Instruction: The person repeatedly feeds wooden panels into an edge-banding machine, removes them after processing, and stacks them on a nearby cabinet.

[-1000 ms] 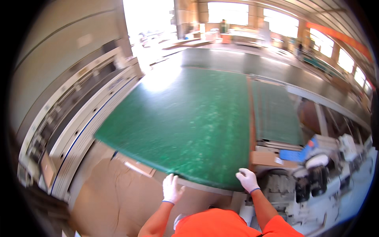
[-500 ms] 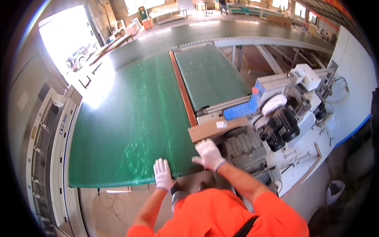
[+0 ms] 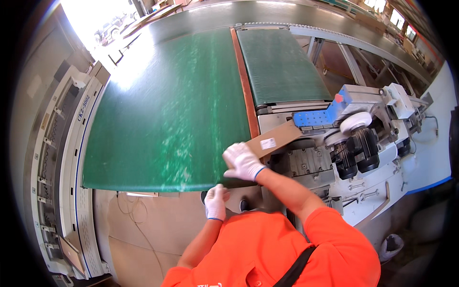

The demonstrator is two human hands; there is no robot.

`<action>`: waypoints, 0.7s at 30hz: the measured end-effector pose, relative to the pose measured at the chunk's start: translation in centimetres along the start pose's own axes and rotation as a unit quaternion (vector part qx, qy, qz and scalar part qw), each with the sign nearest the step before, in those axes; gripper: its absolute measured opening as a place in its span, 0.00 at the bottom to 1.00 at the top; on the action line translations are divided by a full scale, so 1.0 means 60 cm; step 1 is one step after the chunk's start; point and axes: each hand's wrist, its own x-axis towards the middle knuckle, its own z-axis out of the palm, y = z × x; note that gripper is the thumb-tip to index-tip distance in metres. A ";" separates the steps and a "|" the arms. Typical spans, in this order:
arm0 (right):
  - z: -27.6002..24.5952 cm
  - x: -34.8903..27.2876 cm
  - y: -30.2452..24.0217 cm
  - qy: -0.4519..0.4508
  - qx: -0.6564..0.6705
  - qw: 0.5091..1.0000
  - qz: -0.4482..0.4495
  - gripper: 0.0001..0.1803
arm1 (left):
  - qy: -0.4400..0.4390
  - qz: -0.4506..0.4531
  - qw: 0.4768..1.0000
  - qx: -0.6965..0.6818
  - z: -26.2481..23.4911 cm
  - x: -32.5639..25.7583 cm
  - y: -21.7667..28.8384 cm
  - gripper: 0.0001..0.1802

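Gripping a brown carton [image 3: 281, 134], right fingers [image 3: 233, 152]; beside the green belt [image 3: 162, 115], left fingers [image 3: 219, 190], closure unclear

Right of the right hand [image 3: 243, 161] sit black motors [image 3: 367, 149] and wrenches [image 3: 368, 195], and far ahead-left, in glare, perhaps a vehicle [image 3: 114, 31].

The brown piece [image 3: 284, 137] is long, narrow and straight-edged, with a plain surface; I cannot tell if it is a carton or a board. A white label [image 3: 268, 143] is stuck on its upper face, about in the middle of the visible part. It lies aslant, the far end near the blue perforated plate [image 3: 311, 118], while the near end, at the corner of the green belt [image 3: 162, 110], is covered by the gloved right hand [image 3: 243, 161].
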 end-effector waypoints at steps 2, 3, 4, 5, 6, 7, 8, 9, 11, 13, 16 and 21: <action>0.060 -0.004 -0.064 0.079 0.000 0.994 -0.070 0.36 | 0.027 -0.148 0.984 -0.094 -0.034 0.007 0.005 0.28; 0.084 -0.008 -0.090 0.080 0.031 0.993 -0.080 0.35 | -0.019 -0.182 0.971 -0.150 -0.031 -0.005 0.025 0.33; 0.106 -0.014 -0.111 0.081 0.063 0.991 -0.090 0.34 | -0.041 -0.185 0.951 -0.245 -0.028 -0.004 0.031 0.31; 0.120 -0.017 -0.129 0.064 0.095 0.988 -0.104 0.34 | -0.062 -0.182 0.921 -0.340 -0.022 0.000 0.037 0.30; 0.130 -0.021 -0.144 0.050 0.115 0.986 -0.109 0.35 | -0.082 -0.175 0.881 -0.432 -0.020 0.002 0.040 0.29; 0.141 -0.017 -0.149 0.057 0.132 0.984 -0.101 0.35 | -0.089 -0.155 0.887 -0.426 -0.031 0.004 0.036 0.28; 0.149 -0.012 -0.159 0.061 0.148 0.982 -0.102 0.35 | -0.093 -0.128 0.892 -0.424 -0.046 0.003 0.034 0.27; 0.137 -0.002 -0.159 0.054 0.140 0.982 -0.114 0.35 | -0.082 -0.094 0.938 -0.323 -0.070 0.011 0.024 0.25; 0.076 0.033 -0.143 -0.006 0.094 0.988 -0.120 0.36 | -0.031 -0.075 0.975 -0.207 -0.125 -0.002 0.026 0.21; 0.025 0.052 -0.081 -0.036 0.002 0.997 -0.074 0.36 | 0.001 -0.044 0.985 -0.165 -0.165 -0.029 0.051 0.21; 0.083 0.048 0.040 0.091 -0.081 0.993 -0.005 0.35 | 0.028 -0.013 0.989 -0.146 -0.245 -0.091 0.090 0.22; 0.140 0.106 -0.069 0.130 0.356 0.902 0.206 0.36 | 0.104 0.038 0.974 -0.199 -0.390 -0.225 0.105 0.23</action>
